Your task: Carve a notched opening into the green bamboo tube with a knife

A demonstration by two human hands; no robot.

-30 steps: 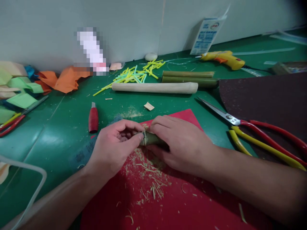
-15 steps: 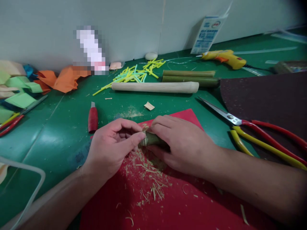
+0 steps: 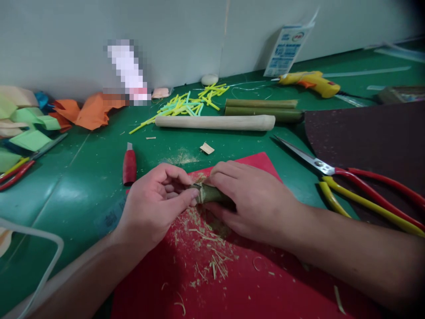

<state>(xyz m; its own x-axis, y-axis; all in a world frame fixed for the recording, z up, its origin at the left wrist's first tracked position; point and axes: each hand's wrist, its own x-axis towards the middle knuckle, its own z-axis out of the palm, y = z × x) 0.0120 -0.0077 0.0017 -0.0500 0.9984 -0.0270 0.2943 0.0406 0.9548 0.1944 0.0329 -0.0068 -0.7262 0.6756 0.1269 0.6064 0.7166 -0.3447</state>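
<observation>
A short piece of green bamboo lies crosswise above a red board, its pale ringed end towards the left. My right hand is wrapped over its right part and hides much of it. At the left end, my left hand pinches with thumb and curled fingers; a thin dark edge shows by the fingertips, too small to name. Fine shavings are scattered over the board below both hands. Left of the board, a knife with a red handle lies with its short blade pointing away.
Large scissors with red and yellow handles lie at right by a brown sheet. Behind are a pale bamboo stick, green bamboo lengths, yellow-green straws and a yellow glue gun. Folded papers lie left.
My left thumb has drawn back slightly to the left, so more of the bamboo's ringed end shows. My right hand stays on the bamboo.
</observation>
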